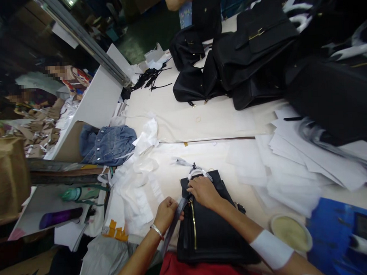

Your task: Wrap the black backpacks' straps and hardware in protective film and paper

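A black backpack [210, 233] with a gold front zipper lies on the table right before me, its top pointing away. White wrapping covers its top handle [198, 171]. My left hand [168, 214], beside the bag's left edge, is closed around a plastic-wrapped strap [174, 223] that runs down toward my lap. Over the top of the backpack lies my right hand [205, 191], just below the handle, its fingers bent onto the bag close to the strap's upper end. What is under those fingers is hidden.
Several black bags [252, 49] are piled at the back right. White sheets [305, 148] lie to the right, near a round tub [291, 233] and a blue case [342, 236]. Folded denim [111, 144] and white tissue [137, 192] are at left. Another person's arm [177, 0] shows across the table.
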`<action>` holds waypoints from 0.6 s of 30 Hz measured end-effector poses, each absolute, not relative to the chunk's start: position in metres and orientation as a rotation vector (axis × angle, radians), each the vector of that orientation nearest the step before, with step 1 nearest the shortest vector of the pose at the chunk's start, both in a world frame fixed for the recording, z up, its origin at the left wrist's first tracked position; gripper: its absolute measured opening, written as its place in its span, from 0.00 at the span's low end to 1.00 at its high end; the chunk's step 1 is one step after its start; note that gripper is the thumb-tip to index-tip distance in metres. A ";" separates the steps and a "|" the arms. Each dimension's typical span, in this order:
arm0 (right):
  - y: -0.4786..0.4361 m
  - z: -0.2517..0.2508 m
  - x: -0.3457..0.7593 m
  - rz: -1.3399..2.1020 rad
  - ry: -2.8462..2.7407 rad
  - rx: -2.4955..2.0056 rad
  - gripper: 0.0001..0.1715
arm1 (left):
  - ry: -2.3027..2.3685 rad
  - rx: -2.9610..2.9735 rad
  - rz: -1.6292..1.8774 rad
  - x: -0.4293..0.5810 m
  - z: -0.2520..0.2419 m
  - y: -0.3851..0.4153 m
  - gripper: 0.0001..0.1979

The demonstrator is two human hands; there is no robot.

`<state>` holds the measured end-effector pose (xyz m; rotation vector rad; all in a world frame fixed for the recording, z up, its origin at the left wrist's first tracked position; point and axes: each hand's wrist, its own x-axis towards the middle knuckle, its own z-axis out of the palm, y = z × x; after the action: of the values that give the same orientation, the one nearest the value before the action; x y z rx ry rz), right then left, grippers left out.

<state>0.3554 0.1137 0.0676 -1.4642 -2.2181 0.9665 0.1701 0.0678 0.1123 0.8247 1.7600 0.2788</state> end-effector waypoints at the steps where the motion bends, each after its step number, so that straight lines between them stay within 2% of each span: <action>1: 0.114 0.066 0.357 0.995 -2.203 -1.443 0.12 | 1.758 0.816 0.271 0.171 0.111 0.070 0.04; 7: 0.127 0.057 0.369 1.232 -2.086 -1.352 0.07 | 1.749 0.829 0.195 0.182 0.101 0.089 0.03; 14: 0.131 0.042 0.373 1.323 -1.995 -1.348 0.13 | 1.674 0.726 0.057 0.198 0.091 0.117 0.03; 18: 0.131 0.039 0.381 1.346 -2.020 -1.254 0.12 | 1.638 0.650 -0.019 0.205 0.091 0.124 0.05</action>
<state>0.3812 0.1310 0.0392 -1.2538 -2.0195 1.3455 0.2048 0.1245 0.0907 0.6495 1.6384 -0.0193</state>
